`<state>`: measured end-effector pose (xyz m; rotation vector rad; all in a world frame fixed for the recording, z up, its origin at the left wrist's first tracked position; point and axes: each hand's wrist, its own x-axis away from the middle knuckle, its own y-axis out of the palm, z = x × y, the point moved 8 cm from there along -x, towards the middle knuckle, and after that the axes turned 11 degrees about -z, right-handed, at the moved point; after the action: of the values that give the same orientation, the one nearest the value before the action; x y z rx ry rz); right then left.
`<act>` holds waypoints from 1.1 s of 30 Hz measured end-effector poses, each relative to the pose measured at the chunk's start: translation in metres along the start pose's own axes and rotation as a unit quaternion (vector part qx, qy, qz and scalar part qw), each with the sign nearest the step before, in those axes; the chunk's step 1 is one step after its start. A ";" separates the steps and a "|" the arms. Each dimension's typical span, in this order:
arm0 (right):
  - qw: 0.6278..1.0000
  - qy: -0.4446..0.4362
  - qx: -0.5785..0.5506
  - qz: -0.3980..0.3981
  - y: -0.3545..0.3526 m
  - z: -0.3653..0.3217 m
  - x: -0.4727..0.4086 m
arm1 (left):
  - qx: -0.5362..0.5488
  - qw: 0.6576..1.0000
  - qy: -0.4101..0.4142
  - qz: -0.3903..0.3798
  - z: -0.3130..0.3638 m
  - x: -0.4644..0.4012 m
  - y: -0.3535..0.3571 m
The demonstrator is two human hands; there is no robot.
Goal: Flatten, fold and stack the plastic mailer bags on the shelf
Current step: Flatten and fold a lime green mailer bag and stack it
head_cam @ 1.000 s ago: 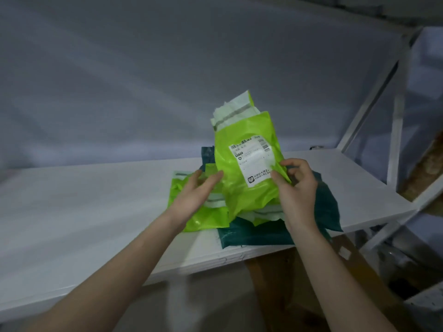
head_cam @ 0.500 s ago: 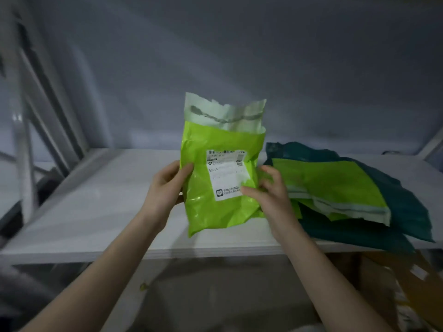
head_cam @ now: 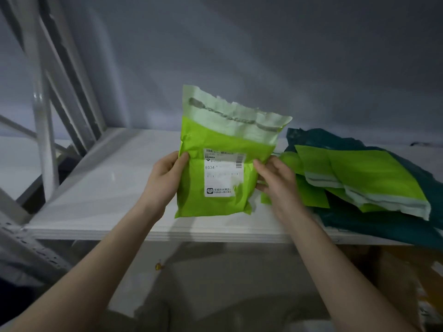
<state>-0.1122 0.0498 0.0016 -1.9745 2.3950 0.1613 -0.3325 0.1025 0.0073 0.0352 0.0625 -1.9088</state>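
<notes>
wall: plain grey, behind the shelf | metal frame: white uprights and slanted braces, at left | cardboard box: brown, below the shelf at right | floor: grey, dim

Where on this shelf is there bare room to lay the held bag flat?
Bare board lies left of the labelled green mailer, from the left hand out to the rack's corner post, and along the front edge of the shelf. The right is crowded: a pile of green mailers over a dark teal bag, just beyond the right hand.
</notes>
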 end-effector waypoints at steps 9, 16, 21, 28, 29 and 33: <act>0.975 -0.031 0.218 0.028 -0.008 0.018 -0.011 | -0.064 0.998 -0.007 0.016 -0.030 -0.010 -0.001; 0.969 -0.023 0.242 0.050 0.007 0.036 -0.031 | -0.075 0.993 -0.048 0.076 -0.065 -0.023 -0.007; 0.984 0.082 0.158 0.008 0.012 0.075 -0.046 | -0.082 0.988 -0.096 0.087 -0.093 -0.044 -0.015; 0.967 0.085 0.238 -0.019 0.010 0.087 -0.056 | -0.172 0.978 -0.086 0.080 -0.102 -0.058 -0.013; 0.966 0.085 0.245 -0.015 0.009 0.089 -0.058 | -0.190 0.976 -0.080 0.076 -0.100 -0.059 -0.012; 0.964 0.098 0.248 0.004 0.004 0.094 -0.057 | -0.184 0.978 -0.079 0.060 -0.097 -0.057 -0.013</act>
<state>-0.1090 0.1159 -0.0867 -1.8049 2.2486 -0.6002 -0.3259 0.1665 -0.0856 -0.3546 0.2995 -1.7464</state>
